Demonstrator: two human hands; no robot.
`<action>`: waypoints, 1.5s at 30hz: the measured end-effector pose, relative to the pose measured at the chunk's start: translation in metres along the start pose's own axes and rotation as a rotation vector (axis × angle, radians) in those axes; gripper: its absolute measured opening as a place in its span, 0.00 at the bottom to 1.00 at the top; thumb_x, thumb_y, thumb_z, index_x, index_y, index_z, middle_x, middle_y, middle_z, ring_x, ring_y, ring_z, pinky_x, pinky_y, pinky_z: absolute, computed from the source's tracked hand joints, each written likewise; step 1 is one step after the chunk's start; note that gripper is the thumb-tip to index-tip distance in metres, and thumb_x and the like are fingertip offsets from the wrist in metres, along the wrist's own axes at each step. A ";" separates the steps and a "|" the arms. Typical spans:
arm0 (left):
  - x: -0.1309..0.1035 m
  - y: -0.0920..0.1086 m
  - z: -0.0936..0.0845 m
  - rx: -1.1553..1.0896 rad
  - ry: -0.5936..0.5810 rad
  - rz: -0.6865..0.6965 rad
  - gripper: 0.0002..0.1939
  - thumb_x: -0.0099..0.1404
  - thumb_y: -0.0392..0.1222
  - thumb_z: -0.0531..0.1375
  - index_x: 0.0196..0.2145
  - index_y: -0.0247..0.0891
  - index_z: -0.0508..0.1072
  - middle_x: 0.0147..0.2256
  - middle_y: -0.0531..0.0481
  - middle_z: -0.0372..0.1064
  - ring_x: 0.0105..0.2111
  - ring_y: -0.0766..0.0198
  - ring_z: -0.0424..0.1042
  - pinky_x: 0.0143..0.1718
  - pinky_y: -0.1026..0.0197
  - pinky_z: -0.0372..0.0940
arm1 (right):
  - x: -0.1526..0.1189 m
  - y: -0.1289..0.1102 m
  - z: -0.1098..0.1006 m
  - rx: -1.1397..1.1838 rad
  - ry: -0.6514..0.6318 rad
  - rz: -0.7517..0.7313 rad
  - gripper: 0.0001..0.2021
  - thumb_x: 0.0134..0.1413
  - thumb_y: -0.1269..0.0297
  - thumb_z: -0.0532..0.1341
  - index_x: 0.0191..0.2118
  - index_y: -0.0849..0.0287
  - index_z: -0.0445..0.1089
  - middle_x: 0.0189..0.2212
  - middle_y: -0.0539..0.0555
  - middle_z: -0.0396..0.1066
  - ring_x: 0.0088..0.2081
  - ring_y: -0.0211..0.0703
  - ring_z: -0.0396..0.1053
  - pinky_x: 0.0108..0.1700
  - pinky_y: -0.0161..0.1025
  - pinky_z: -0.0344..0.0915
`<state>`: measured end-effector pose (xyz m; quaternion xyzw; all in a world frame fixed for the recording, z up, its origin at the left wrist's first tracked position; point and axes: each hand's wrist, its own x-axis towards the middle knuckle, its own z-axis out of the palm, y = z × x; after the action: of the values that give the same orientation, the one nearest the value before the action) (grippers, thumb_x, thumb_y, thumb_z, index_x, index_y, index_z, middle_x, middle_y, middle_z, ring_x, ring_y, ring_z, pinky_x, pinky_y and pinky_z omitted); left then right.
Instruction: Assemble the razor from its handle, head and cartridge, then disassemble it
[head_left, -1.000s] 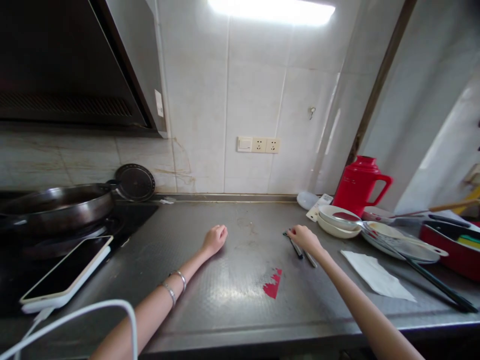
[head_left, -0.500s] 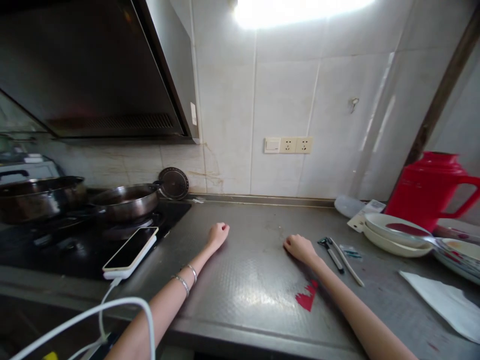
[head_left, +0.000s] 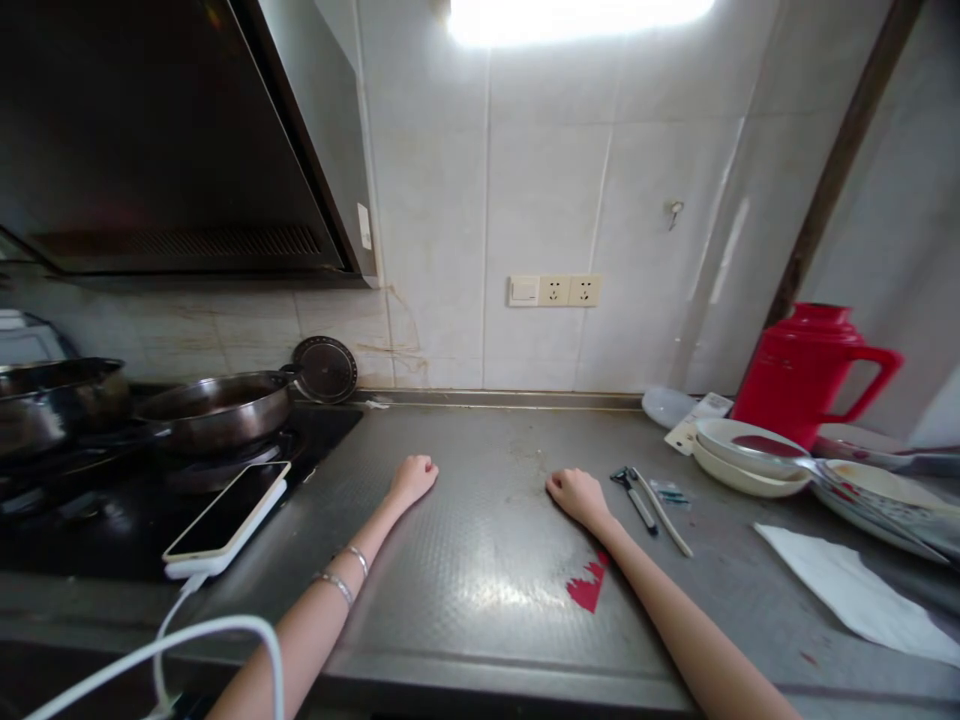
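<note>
My left hand rests closed on the metal countertop, left of the middle, with two silver bracelets on its forearm. My right hand lies curled into a fist on the same surface, right of the middle. Neither fist shows anything held. Just right of my right hand are a razor and a thin white curved stick. A torn red patch marks the counter beside my right forearm.
At left, a phone with a white cable lies at the stove's edge, near a steel pan. A red thermos, stacked bowls, plates and a white paper sheet stand at right. A range hood hangs above the stove.
The view has turned slightly to the right, so everything appears shifted left. Both hands keep their places on the counter, still closed.
</note>
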<state>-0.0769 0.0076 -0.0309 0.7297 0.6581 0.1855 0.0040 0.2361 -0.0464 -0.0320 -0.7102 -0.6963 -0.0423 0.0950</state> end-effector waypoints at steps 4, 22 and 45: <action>0.001 -0.001 0.000 0.007 -0.007 -0.003 0.13 0.59 0.41 0.50 0.25 0.37 0.73 0.28 0.45 0.73 0.29 0.61 0.69 0.28 0.64 0.53 | 0.001 0.000 0.001 -0.003 0.005 0.006 0.20 0.57 0.61 0.47 0.29 0.60 0.75 0.32 0.61 0.74 0.36 0.45 0.71 0.33 0.33 0.58; 0.004 -0.002 0.001 0.004 -0.015 -0.012 0.13 0.59 0.41 0.51 0.24 0.38 0.72 0.28 0.45 0.73 0.28 0.62 0.69 0.27 0.64 0.52 | 0.001 -0.001 0.000 -0.012 0.010 0.031 0.20 0.57 0.61 0.47 0.30 0.60 0.75 0.33 0.61 0.74 0.37 0.45 0.71 0.34 0.32 0.58; 0.005 -0.005 0.003 0.001 -0.015 0.028 0.13 0.59 0.42 0.50 0.24 0.37 0.72 0.28 0.46 0.73 0.28 0.62 0.68 0.27 0.65 0.52 | 0.006 0.036 -0.020 0.618 0.076 -0.105 0.22 0.53 0.53 0.49 0.21 0.64 0.69 0.15 0.52 0.67 0.17 0.34 0.63 0.21 0.28 0.54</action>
<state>-0.0808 0.0138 -0.0336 0.7401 0.6480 0.1797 0.0060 0.2736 -0.0445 -0.0136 -0.6087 -0.7079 0.1400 0.3297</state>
